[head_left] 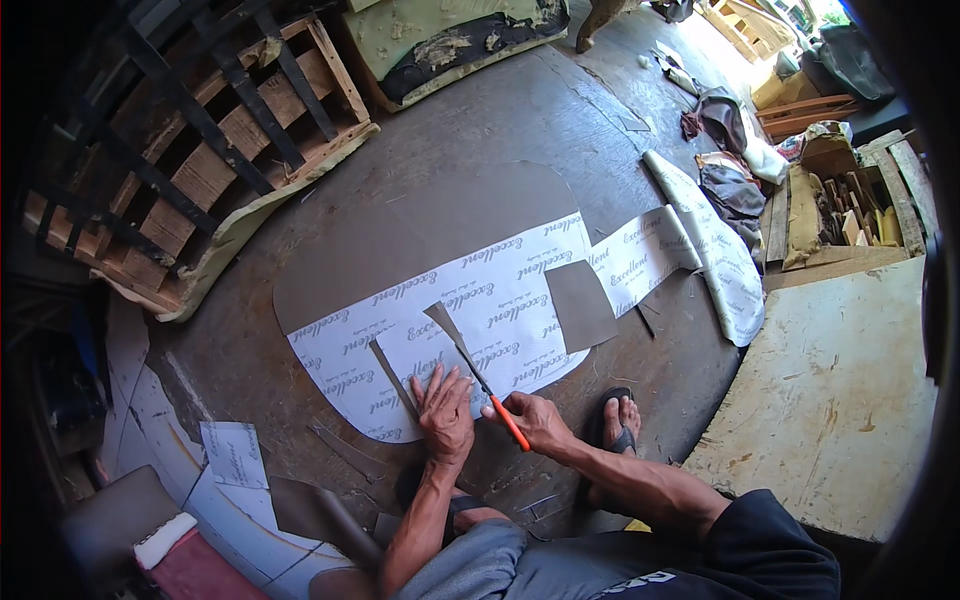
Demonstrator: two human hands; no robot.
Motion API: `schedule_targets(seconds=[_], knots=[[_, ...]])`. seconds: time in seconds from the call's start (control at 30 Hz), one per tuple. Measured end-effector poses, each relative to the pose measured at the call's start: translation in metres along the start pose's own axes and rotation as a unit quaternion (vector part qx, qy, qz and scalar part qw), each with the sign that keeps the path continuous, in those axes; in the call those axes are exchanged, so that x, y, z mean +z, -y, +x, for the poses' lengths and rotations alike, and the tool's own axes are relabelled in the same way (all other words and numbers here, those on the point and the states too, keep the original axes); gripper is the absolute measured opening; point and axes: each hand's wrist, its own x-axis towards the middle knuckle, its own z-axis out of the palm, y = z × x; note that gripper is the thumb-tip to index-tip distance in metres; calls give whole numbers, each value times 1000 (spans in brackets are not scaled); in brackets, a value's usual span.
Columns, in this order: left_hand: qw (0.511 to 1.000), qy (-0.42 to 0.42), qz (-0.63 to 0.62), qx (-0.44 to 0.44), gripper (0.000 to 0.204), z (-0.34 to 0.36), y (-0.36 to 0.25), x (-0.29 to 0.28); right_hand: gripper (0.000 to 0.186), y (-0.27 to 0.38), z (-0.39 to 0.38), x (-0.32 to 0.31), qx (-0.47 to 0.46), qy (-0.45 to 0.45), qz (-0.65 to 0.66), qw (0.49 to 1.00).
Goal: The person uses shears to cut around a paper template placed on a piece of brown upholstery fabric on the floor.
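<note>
Left hand (445,412) lies flat, fingers spread, pinning the sheet (470,310) to the floor. Right hand (535,420) grips scissors (492,398) mid-cut. The sheet could slip and the cut wander; fingertips sit near the blades.

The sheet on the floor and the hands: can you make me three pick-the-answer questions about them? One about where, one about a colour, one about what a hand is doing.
1. Where does the left hand lie?
A. flat on the white printed sheet
B. on the wooden crate
C. on the sandal

2. What colour is the handle of the cutter?
A. blue
B. orange
C. green

3. What is the right hand doing?
A. lying open
B. gripping the cutter
C. holding a cloth

Answers: A, its fingers are spread on the sheet's near edge; B, the handle by the fingers is bright orange; B, the fingers close round the handle, blade on the sheet.
</note>
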Motion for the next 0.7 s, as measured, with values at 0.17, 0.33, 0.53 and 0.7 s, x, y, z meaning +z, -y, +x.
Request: schedule_targets(seconds=[0.17,0.33,0.53,0.7], knots=[[1000,-1,-23,-3,16,-1,2,-7,75,14,16,3,-6,-30,-7,1000],[996,-24,-85,-34,14,1,4,-11,77,12,17,0,-19,-20,-24,999],[986,-32,-154,-56,12,2,7,-16,77,19,23,5,-40,-39,-20,998],[969,-15,-229,-95,11,2,13,-24,75,26,33,6,-52,-43,-13,998]])
